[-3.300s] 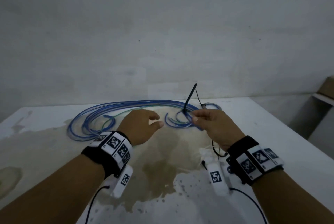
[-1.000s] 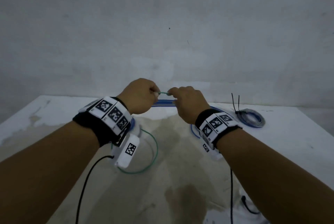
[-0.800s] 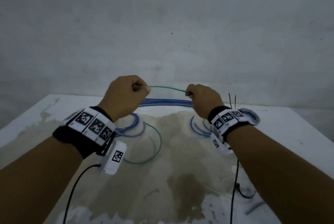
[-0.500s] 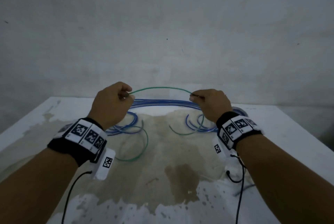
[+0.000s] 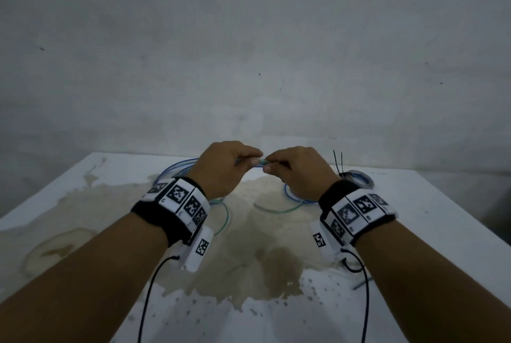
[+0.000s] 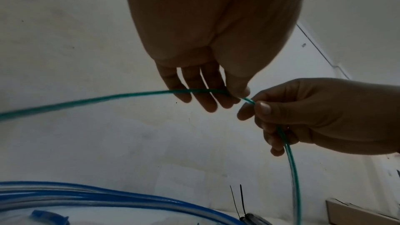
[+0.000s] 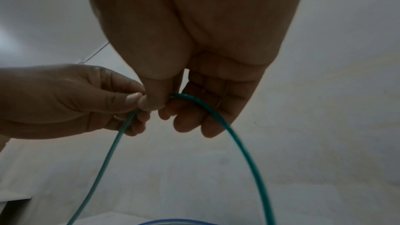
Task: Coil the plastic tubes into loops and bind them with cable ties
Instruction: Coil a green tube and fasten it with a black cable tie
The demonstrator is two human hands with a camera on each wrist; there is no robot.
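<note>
A thin green tube (image 5: 260, 162) is held up above the table, and both hands pinch it almost knuckle to knuckle. My left hand (image 5: 252, 160) grips it between thumb and fingers (image 6: 207, 98); from there the green tube (image 6: 103, 99) runs off to the left. My right hand (image 5: 269, 166) pinches it too, and the green tube (image 7: 240, 145) drops in an arc from that grip. More of it lies in curves on the table (image 5: 414, 204). Loose blue tubes (image 6: 103, 199) lie behind and under the hands.
A small bound blue coil (image 5: 359, 176) with a black cable tie (image 5: 339, 163) standing up from it lies at the back right. The tabletop is stained brown in the middle. A plain wall stands close behind the table. Sensor cables hang from both wrists.
Half a second ago the hands were apart with the green tube arched between them. They have come together, and the span of tube between them has shrunk to almost nothing.
</note>
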